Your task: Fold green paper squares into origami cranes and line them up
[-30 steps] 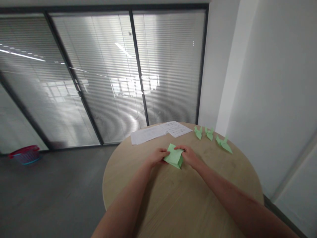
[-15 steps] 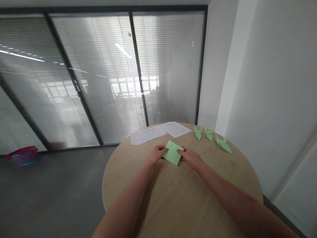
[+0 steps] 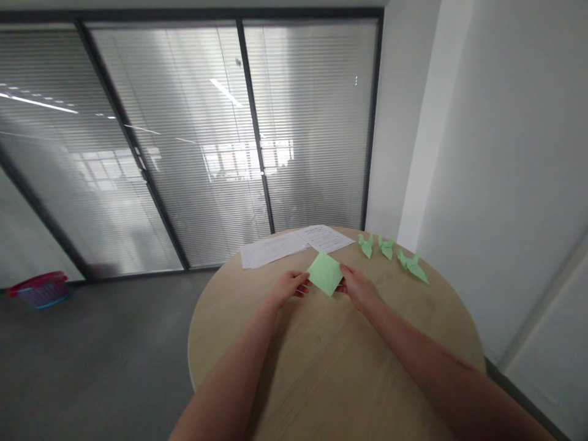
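Note:
A folded square of light green paper (image 3: 326,274) is held up over the round wooden table (image 3: 321,367), one corner pointing away and one toward me. My right hand (image 3: 357,287) grips its right corner between thumb and fingers. At the left corner, my left hand (image 3: 291,287) has its thumb and fingertips at the paper's edge, with the other fingers beneath. Three folded green paper figures, a left one (image 3: 366,245), a middle one (image 3: 386,247) and a larger right one (image 3: 413,267), stand at the table's back right.
White sheets (image 3: 274,250) and a printed page (image 3: 325,237) lie at the table's back edge. A red and blue basket (image 3: 40,290) sits on the floor at far left. Behind the table are glass panels with blinds (image 3: 316,122); a white wall (image 3: 514,171) is at right.
The green paper has moved slightly up and to the right and turned a little. My thumbs have slid from its face outward to its side corners.

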`<action>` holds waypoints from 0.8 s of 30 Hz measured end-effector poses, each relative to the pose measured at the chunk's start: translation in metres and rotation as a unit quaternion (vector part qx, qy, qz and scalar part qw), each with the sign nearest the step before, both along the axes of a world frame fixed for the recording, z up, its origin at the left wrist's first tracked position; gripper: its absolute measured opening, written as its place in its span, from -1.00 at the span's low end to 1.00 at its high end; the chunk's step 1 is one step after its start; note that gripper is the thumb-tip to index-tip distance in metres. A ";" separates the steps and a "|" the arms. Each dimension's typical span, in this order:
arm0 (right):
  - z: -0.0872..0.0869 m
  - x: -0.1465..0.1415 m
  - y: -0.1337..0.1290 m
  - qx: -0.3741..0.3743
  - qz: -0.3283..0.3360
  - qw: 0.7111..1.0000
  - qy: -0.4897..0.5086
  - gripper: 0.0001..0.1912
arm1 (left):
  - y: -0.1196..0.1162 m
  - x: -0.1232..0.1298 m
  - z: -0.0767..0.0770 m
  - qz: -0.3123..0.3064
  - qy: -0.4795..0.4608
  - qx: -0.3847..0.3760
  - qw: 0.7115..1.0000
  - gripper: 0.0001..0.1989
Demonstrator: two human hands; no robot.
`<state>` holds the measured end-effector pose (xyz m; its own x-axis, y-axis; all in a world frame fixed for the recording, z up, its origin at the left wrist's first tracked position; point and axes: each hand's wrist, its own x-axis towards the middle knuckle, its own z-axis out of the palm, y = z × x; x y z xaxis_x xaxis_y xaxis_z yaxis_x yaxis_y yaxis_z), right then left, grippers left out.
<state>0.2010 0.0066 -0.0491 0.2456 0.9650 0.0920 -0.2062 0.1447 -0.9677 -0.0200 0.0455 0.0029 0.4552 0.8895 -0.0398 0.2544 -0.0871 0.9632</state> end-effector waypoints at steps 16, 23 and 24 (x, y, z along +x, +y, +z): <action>-0.006 -0.003 0.001 -0.005 0.014 0.998 -0.059 -0.68 | -0.004 0.009 0.003 0.042 0.014 0.104 0.994 -0.54; -0.012 0.003 0.006 0.019 -0.028 0.996 -0.084 -0.62 | -0.009 0.011 0.002 -0.015 0.075 0.067 0.995 -0.54; -0.013 0.006 0.008 0.023 -0.034 0.995 -0.093 -0.60 | -0.008 0.010 0.002 -0.022 0.076 0.064 0.995 -0.55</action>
<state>0.2068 0.0145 -0.0624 0.2843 0.9407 0.1854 -0.0132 0.1971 -0.9803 -0.0098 0.0374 0.0050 0.4915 0.8709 0.0005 0.3899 -0.2206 0.8940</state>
